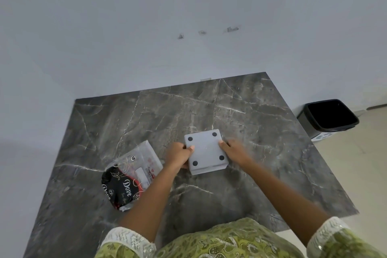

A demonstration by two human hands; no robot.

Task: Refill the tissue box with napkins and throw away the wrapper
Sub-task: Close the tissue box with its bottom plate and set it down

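Note:
A square grey tissue box (205, 151) lies upside down on the dark marble table (261, 132), its base with black rubber feet facing up. My left hand (179, 154) grips its left edge and my right hand (233, 150) grips its right edge. Left of the box lies a napkin pack (130, 176) in a clear wrapper with a black and red printed end. It touches neither hand.
A black waste bin (328, 118) stands open on the floor beyond the table's right edge. A white wall with chipped patches rises behind the table. My green patterned clothing fills the bottom of the view.

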